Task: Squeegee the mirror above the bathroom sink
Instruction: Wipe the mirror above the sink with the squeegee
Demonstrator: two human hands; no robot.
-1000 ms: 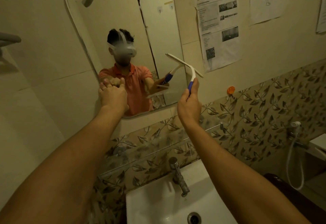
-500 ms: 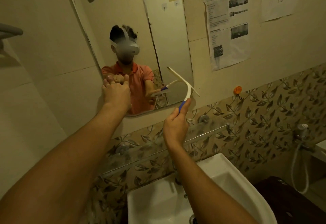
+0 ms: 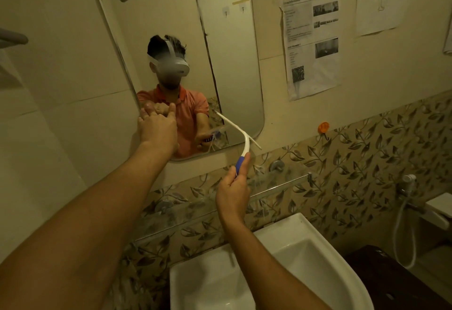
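The white sink (image 3: 325, 256) lies nearest, under both arms; above it the right hand (image 3: 232, 192) grips the blue handle of the squeegee (image 3: 245, 138), whose white blade lies slanted across the lower right of the mirror (image 3: 232, 65); the left hand (image 3: 157, 127) presses on the mirror's lower left edge, fingers straight; a printed paper (image 3: 311, 40) hangs beside.

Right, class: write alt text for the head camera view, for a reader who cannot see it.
The right hand holds a white, blue-handled squeegee with its blade angled over the lower right of a mirror. The left hand touches the mirror's lower left edge, above a sink.
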